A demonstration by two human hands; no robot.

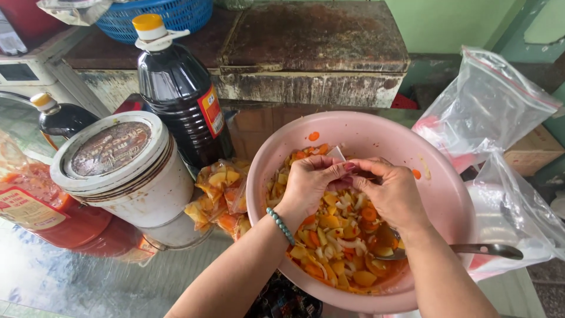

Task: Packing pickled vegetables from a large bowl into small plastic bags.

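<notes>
We log both hands working over the pink bowl (453, 194), which fills the centre of the head view. The left hand (307, 181) and right hand (391, 189) meet at about 12 o'clock of the bowl's contents, fingertips pinched together on a small clear plastic bag (337, 153). Only a corner of the bag shows above the knuckles, so we cannot tell whether it is full or empty. Holding it directly above the bowl would let anything that drips fall back into the mix.

The bowl holds cut yellow and orange vegetable pieces (335, 235) with white slivers in a reddish liquid. A metal spoon (471, 249) lies in it, bowl end sunk at 5 o'clock, handle resting over the rim toward 3 o'clock, within reach of the right hand.

At 9 o'clock of the bowl, touching its side, sit small filled bags (219, 197) of the same mix. Further toward 9 o'clock stands a white lidded tub (126, 171); a dark sauce bottle (179, 88) stands at 11 o'clock. A large clear zip bag (488, 112) stands open at 2 o'clock. A beaded bracelet (280, 225) circles the left wrist.
</notes>
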